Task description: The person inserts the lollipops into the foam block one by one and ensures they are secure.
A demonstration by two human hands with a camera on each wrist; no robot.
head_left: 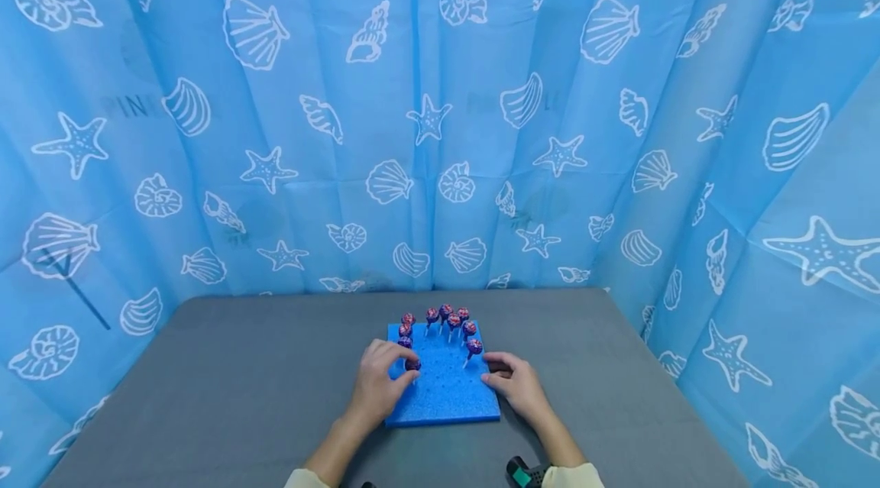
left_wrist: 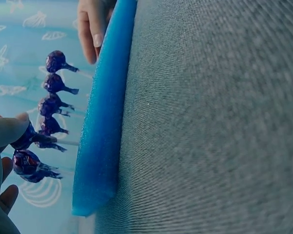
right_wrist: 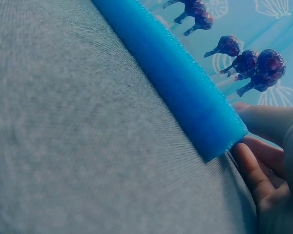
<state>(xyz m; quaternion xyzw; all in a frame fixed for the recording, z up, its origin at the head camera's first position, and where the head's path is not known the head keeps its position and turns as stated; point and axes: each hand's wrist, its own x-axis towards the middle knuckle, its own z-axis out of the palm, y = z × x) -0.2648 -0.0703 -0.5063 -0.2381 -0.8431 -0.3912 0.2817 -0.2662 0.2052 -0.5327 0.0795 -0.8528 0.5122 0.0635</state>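
Between thumb and forefinger, my left hand (head_left: pixel 374 385) pinches a lollipop (head_left: pixel 412 365) in dark purple wrapper, over the left side of a blue foam board (head_left: pixel 450 404). The left wrist view shows the fingertips on the wrapped head of that lollipop (left_wrist: pixel 23 139); its stick points down at the board. On the opposite side, my right hand (head_left: pixel 519 389) holds the board's right edge with thumb and fingers. Part of that grip is hidden behind the foam in the right wrist view. Several other wrapped lollipops (head_left: pixel 454 321) stand upright along the board's left, back and right sides.
Grey cloth covers the table (head_left: pixel 241 381) under the board. Behind it hangs a blue curtain (head_left: pixel 426 167) printed with white shells and starfish. A black device with a green patch (head_left: pixel 525 474) is by the right wrist at the near edge.
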